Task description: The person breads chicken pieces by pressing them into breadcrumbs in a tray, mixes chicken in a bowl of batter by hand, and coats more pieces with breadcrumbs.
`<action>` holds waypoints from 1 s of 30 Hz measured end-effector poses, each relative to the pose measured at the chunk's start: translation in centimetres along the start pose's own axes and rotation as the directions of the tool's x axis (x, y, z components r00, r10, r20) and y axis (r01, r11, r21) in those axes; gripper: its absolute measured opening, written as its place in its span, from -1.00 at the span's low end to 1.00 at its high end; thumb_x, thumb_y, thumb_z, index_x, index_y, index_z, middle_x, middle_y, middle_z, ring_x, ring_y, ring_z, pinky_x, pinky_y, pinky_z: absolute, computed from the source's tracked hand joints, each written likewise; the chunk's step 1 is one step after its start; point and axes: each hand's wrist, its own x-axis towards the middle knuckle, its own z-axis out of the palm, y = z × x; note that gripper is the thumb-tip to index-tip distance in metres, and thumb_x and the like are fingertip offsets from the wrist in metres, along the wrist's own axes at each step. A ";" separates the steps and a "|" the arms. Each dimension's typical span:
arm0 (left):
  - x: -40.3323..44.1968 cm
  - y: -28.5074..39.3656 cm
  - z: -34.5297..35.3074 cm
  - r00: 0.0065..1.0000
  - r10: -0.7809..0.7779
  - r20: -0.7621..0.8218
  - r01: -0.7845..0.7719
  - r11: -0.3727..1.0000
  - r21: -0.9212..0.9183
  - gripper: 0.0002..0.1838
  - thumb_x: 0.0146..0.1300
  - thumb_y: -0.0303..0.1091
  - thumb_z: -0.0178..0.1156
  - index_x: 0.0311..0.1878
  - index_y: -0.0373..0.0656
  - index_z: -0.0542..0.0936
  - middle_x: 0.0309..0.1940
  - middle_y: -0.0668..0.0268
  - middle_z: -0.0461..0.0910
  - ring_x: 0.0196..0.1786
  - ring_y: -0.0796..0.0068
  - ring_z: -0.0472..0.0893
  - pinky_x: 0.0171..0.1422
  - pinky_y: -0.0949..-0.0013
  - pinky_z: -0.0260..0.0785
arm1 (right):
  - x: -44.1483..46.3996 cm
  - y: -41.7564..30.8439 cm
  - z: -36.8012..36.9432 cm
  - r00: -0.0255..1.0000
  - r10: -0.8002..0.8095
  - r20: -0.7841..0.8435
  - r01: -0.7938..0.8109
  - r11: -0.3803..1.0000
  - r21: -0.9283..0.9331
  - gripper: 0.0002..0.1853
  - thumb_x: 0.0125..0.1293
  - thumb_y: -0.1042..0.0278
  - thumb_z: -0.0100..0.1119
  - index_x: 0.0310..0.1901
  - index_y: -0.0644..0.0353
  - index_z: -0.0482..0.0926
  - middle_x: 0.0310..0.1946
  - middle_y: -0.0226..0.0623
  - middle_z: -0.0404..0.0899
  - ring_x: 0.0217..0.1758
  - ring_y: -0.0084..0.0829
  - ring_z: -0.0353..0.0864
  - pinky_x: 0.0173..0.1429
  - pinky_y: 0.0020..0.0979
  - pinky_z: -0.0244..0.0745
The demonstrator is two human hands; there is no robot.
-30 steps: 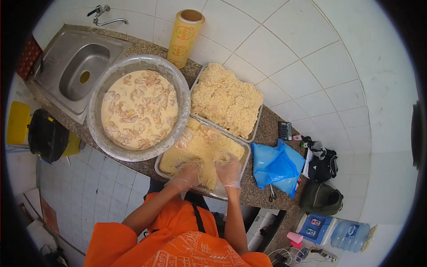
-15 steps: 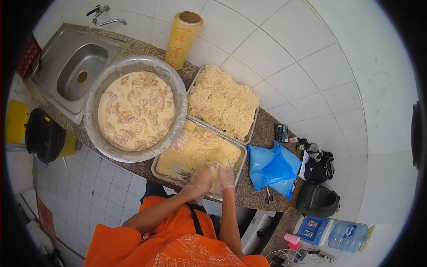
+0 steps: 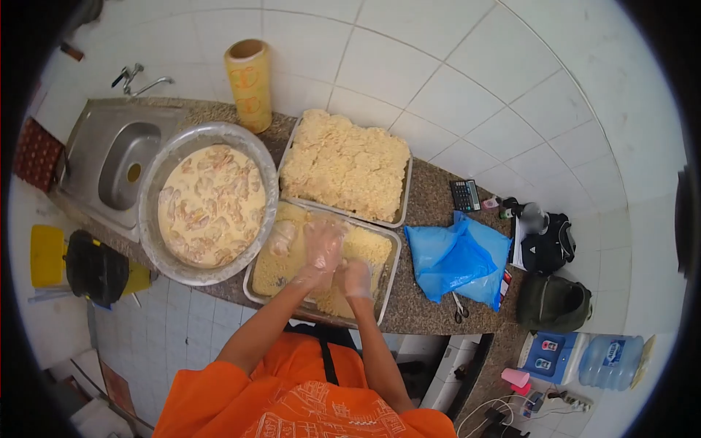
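Note:
Both hands wear clear plastic gloves over the near metal tray (image 3: 395, 266) of pale crumbs (image 3: 369, 244). My left hand (image 3: 323, 248) reaches to the middle of the tray, its fingers stretched toward the far edge. Just right of it and nearer me, my right hand (image 3: 355, 279) rests at the crumbs with its fingers bent down; what they hold, if anything, is hidden. A pale raw piece (image 3: 282, 237) lies in the crumbs at the left. Behind stands a second tray heaped with crumb-coated pieces (image 3: 345, 164). A large metal bowl (image 3: 269, 212) at the left holds pieces in creamy liquid.
A sink (image 3: 91, 164) is at the far left. An upright yellow film roll (image 3: 250, 87) stands by the wall. To the right are a blue plastic bag (image 3: 458, 255), scissors (image 3: 460, 309), a calculator (image 3: 464, 196), a green bag (image 3: 553, 303) and a water bottle (image 3: 610, 361).
My hands were apart, then came together at the tray's near side. Now my left hand has moved forward, farther into the tray. The camera view has also shifted.

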 end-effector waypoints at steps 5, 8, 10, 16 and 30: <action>-0.3 -0.9 4.2 0.960 0.256 0.109 -0.274 0.937 0.215 -0.75 0.22 -0.37 0.17 -0.05 -0.01 0.69 0.00 0.21 0.62 0.06 0.08 0.58 0.11 -0.15 0.36 | -4.0 2.4 -1.7 0.973 -0.018 -0.229 0.056 0.985 0.162 -0.77 0.21 0.62 0.18 -0.13 0.26 0.75 -0.15 0.07 0.73 -0.08 0.03 0.75 0.05 -0.17 0.63; -1.5 -0.6 2.8 0.929 0.238 0.282 -0.289 0.945 0.155 -0.78 0.24 -0.38 0.17 -0.06 0.03 0.67 -0.05 0.26 0.60 0.03 0.13 0.59 0.07 -0.10 0.38 | -7.5 3.9 -1.7 0.980 0.080 -0.182 -0.024 0.956 0.291 -0.71 0.20 0.67 0.17 -0.07 0.28 0.75 -0.14 -0.06 0.76 -0.08 -0.17 0.79 0.06 -0.27 0.64; 0.6 0.2 3.8 0.909 0.352 0.224 -0.398 0.892 0.215 -0.82 0.25 -0.38 0.18 -0.10 0.03 0.67 -0.11 0.29 0.59 0.00 0.18 0.60 0.04 -0.04 0.39 | -6.0 2.8 -4.3 0.968 0.063 -0.244 0.023 0.942 0.334 -0.68 0.19 0.71 0.15 -0.05 0.28 0.75 -0.15 -0.14 0.77 -0.10 -0.28 0.79 0.05 -0.32 0.64; 0.8 2.1 7.6 0.868 0.367 0.333 -0.386 0.922 -0.010 -0.80 0.32 -0.32 0.16 -0.06 0.01 0.69 -0.13 0.26 0.59 -0.06 0.14 0.59 -0.02 -0.05 0.32 | -5.8 3.7 -5.2 0.924 0.358 -0.138 -0.235 0.812 0.534 -0.74 0.21 0.53 0.30 -0.06 0.16 0.78 -0.14 -0.14 0.77 -0.04 -0.14 0.77 0.09 -0.27 0.62; -2.1 -3.0 5.8 0.958 0.271 0.098 -0.275 0.961 0.029 -0.72 0.05 -0.34 0.31 -0.11 0.03 0.67 -0.05 0.19 0.54 0.06 0.01 0.53 0.08 -0.06 0.33 | -3.9 4.3 -2.5 0.915 0.329 -0.232 -0.202 0.875 0.441 -0.66 0.25 0.69 0.11 0.02 0.30 0.72 -0.11 -0.09 0.75 -0.06 -0.27 0.76 0.05 -0.30 0.63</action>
